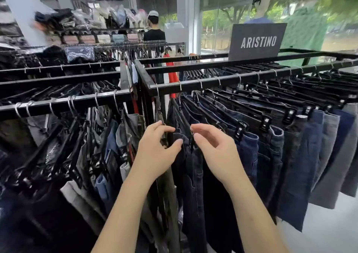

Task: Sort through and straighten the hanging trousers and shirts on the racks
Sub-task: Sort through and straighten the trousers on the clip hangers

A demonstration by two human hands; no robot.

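Pinched by left grip [158, 148]: waistband of one pair of dark trousers [184, 175]. Just beside, right grip [215, 148], fingers curled, hold impossible to tell. Above both grips, right rack [222, 81] carrying that pair; leftward, second rack [58, 103]. Beyond, one ARISTINO sign [257, 41].

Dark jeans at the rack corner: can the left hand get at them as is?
Likely yes: the left hand is right at the dark jeans, thumb over the cloth, with nothing between them.
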